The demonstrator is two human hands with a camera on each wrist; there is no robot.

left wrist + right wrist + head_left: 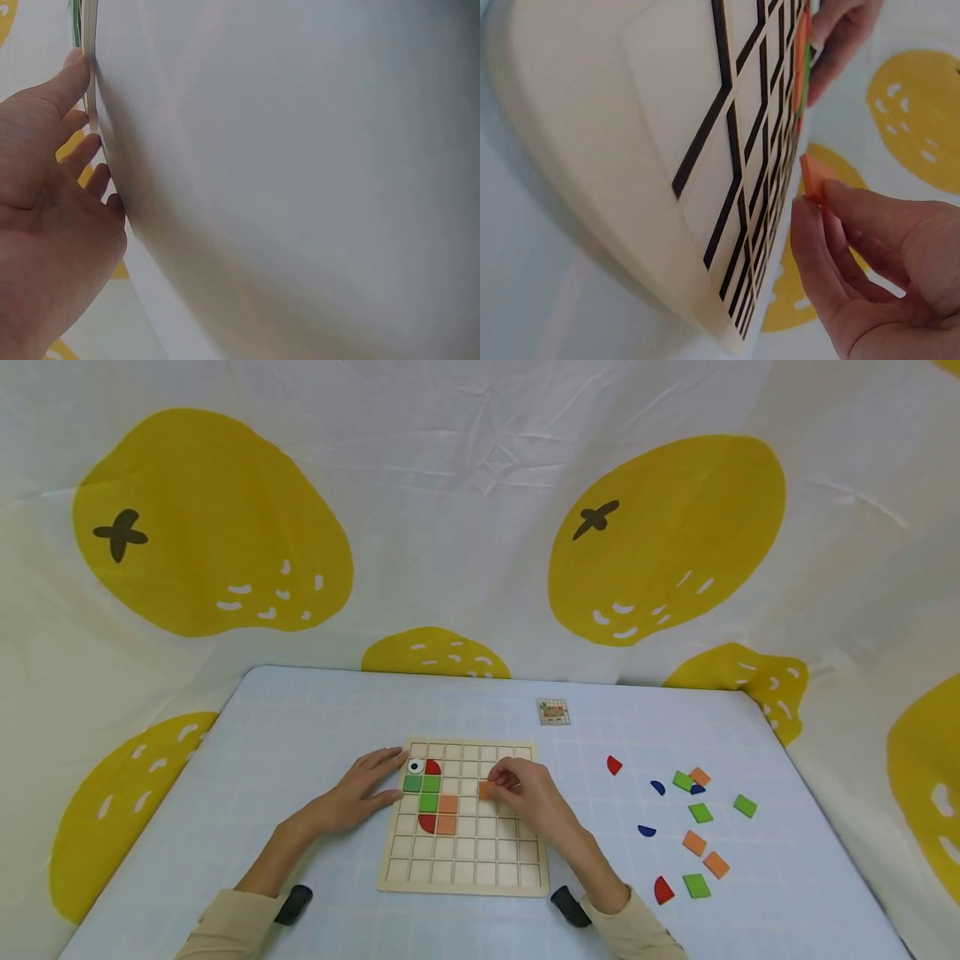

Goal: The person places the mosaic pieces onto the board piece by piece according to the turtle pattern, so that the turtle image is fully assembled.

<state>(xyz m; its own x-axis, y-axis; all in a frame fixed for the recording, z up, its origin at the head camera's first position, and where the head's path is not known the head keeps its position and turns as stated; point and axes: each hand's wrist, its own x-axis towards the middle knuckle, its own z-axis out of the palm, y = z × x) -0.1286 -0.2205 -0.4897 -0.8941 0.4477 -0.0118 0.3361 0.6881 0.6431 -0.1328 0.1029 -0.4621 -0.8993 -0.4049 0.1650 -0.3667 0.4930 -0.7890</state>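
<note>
Tile (484, 791) of orange colour is near the centre of the frame in the head view, pinched between thumb and fingertips of the right hand (525, 787), over the board (463, 887). In the right wrist view it looks tilted and raised from the board. I judge this small pinch as the first risk: if the thumb slips, the tile could turn and land across the thin dividers, not flat in one cell. The right hand also covers some cells in the head view, so a wrong cell could be taken.

The left hand (362, 789), left of centre, has its fingers relaxed and touches the left edge of the board. If it presses sideways too strongly, the board could slide. Its thumb lies near the green tile (412, 783), which could be nudged. At lower right, the sleeve (637, 931) is near the red piece (663, 890) and may push it away.
</note>
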